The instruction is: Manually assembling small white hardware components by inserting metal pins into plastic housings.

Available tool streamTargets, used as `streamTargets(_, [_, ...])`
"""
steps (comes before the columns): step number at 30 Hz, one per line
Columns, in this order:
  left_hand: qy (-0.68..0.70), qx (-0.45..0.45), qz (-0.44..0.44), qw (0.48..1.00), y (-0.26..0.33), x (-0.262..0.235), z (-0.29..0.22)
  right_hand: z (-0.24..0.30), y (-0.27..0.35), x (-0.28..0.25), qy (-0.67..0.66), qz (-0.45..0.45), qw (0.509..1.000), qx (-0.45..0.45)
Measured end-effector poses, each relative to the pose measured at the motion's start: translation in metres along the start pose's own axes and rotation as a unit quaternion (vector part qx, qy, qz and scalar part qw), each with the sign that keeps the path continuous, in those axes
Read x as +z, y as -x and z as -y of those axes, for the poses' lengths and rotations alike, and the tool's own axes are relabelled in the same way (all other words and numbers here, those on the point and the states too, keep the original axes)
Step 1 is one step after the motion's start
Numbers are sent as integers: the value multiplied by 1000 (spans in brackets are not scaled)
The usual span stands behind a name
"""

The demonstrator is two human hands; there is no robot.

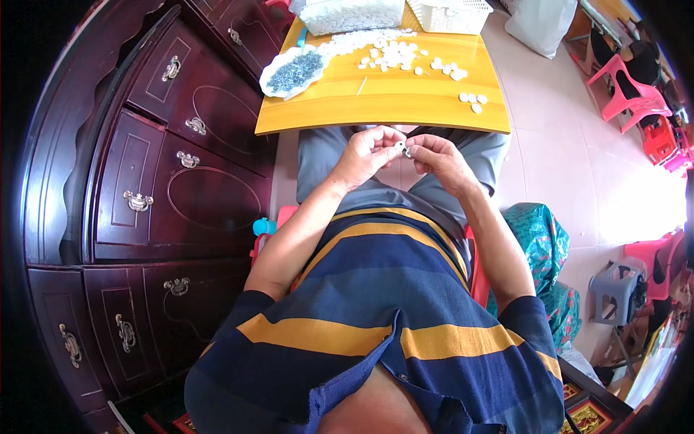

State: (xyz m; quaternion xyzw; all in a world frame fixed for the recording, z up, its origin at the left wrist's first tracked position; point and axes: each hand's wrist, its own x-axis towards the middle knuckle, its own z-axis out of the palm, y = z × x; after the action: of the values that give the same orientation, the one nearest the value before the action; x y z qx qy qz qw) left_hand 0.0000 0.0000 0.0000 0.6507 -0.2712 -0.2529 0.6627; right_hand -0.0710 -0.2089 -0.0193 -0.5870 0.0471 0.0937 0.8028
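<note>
White plastic meets bare fingers just below the near edge of a yellow wooden table (383,108), where we pinch a small white piece (400,147) between both hands over our lap. Our left hand (367,154) curls its fingertips closed on the piece from one side; our right hand (437,158) grips it from the other, thumb and forefinger pressed together. More small white pieces (394,52) lie scattered across the table's middle, a few near its right near corner. At the left edge sits a white dish of dark small parts (293,71). A clear bin (352,14) and a white basket (452,14) stand along the far edge. Dark wooden cabinets (159,181) rise at our left.
</note>
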Motion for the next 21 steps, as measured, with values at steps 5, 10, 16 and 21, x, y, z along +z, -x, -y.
streamTargets(5, [-32, 31, -12, 999, 2, 5, 1, -3, 2, 2, 18, -4, 1000, 9])
streamTargets(10, [1, -9, 10, 1000, 2, -1, -2, 2, 3, 0, 52, 35, 998, 6])
streamTargets(16, [83, -31, 9, 996, 3, -6, -3, 7, 5, 1, 78, 58, 995, 0])
streamTargets(21, [-2, -25, 12, 1000, 4, 3, -10, 3, 3, -2, 82, 44, 996, 2])
